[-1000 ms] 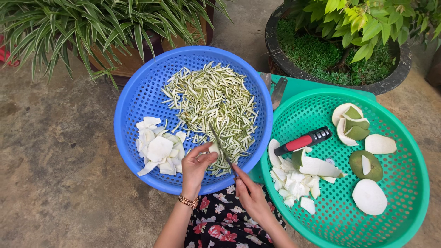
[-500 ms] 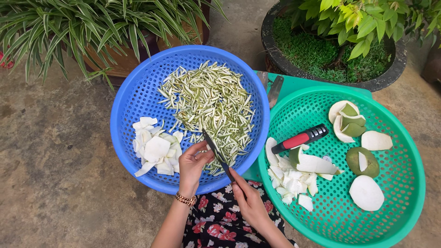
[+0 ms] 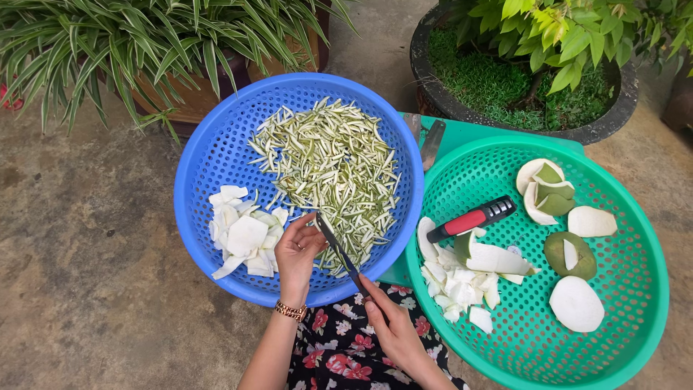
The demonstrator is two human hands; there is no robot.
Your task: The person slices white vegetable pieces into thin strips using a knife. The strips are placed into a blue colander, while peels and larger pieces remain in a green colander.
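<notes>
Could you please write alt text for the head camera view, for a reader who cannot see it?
Over a blue basket of green-white strips and white slices, the right hand holds a knife against the left hand. A green basket alongside holds peeled pieces.

Green basket (image 3: pixel 635 217) rim cut off at bottom edge; knife (image 3: pixel 339 253) handle hidden in right hand (image 3: pixel 393 328).

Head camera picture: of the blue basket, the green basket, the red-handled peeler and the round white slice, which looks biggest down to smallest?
1. Green basket, though its edge runs out of the picture.
2. Blue basket, close behind; the two are nearly alike, so this order is unsure.
3. Red-handled peeler and round white slice: the peeler is longer, the slice broader, so neither clearly ranks above the other.
</notes>
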